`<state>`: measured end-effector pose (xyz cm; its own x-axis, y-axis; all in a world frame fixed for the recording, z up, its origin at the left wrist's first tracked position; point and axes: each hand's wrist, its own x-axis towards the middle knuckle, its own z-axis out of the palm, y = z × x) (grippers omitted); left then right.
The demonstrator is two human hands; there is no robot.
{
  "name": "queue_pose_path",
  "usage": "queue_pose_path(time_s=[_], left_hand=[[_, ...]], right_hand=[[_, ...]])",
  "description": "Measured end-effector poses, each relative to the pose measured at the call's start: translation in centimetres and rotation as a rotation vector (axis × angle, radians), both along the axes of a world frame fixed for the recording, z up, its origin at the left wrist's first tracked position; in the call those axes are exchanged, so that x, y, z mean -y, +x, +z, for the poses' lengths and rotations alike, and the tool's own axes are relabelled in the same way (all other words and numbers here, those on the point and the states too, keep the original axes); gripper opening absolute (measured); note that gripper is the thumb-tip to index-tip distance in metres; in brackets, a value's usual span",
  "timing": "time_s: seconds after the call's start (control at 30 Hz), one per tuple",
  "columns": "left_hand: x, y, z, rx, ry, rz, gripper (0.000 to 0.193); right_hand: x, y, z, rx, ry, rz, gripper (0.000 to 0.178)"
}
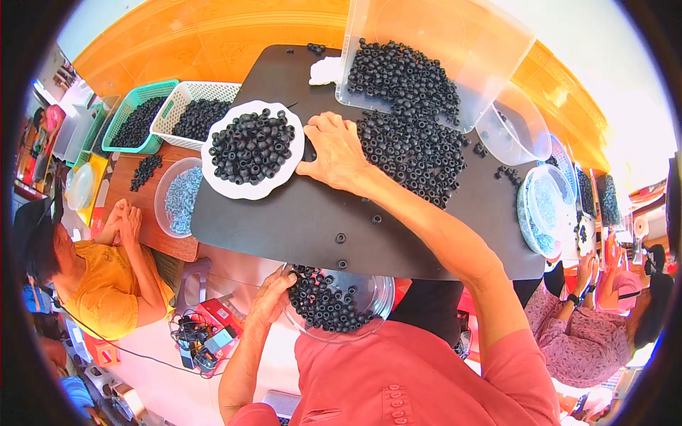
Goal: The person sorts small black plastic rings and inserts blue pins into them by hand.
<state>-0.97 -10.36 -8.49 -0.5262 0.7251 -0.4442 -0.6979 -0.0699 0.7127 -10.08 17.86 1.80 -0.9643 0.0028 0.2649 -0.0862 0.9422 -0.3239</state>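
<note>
One white plate [241, 189] lies just left of the right hand [334, 150], thumb and fingers spread; nearer, the left hand [270, 295] pinches a clear bowl [374, 287] at its left rim!

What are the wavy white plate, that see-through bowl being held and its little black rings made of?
Wavy white plate: smooth, a bit glossy, perhaps plastic or ceramic; its even rim fits both.
See-through bowl in the left hand: probably shiny clear plastic, since its wall catches glints.
Little black rings: maybe satin plastic, with only soft highlights.
</note>
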Motion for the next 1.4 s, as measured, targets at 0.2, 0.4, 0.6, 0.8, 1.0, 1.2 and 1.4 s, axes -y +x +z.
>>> queue_pose_path(time_s=[0.2, 0.4, 0.6, 0.8, 1.0, 1.2, 1.4], left_hand=[[0.0, 0.1, 0.5, 0.016, 0.003, 0.015, 0.053], [0.1, 0.2, 0.7, 0.013, -0.030, 0.013, 0.056], [0.2, 0.6, 1.5, 0.061, -0.100, 0.060, 0.056], [0.8, 0.8, 0.1, 0.032, 0.019, 0.094, 0.054], [0.7, 1.2, 0.6, -0.011, -0.007, 0.088, 0.049], [0.8, 1.2, 0.5, 0.013, -0.006, 0.078, 0.046], [0.4, 1.2, 1.7, -0.026, 0.026, 0.103, 0.042]], right_hand=[[-0.1, 0.3, -2.5, -0.340, -0.036, -0.023, 0.027], [-1.8, 2.1, -1.8, -0.346, 0.010, 0.033, 0.020], [-3.7, 4.2, -0.9, -0.387, 0.070, 0.004, 0.022], [0.2, 8.9, 0.2, -0.226, -0.199, 0.314, 0.018], [1.4, 12.3, 0.9, -0.342, -0.318, 0.309, 0.017], [2.8, 14.0, 0.3, -0.321, -0.497, 0.348, 0.018], [6.1, 16.0, -0.5, -0.118, -0.755, 0.403, 0.013]])
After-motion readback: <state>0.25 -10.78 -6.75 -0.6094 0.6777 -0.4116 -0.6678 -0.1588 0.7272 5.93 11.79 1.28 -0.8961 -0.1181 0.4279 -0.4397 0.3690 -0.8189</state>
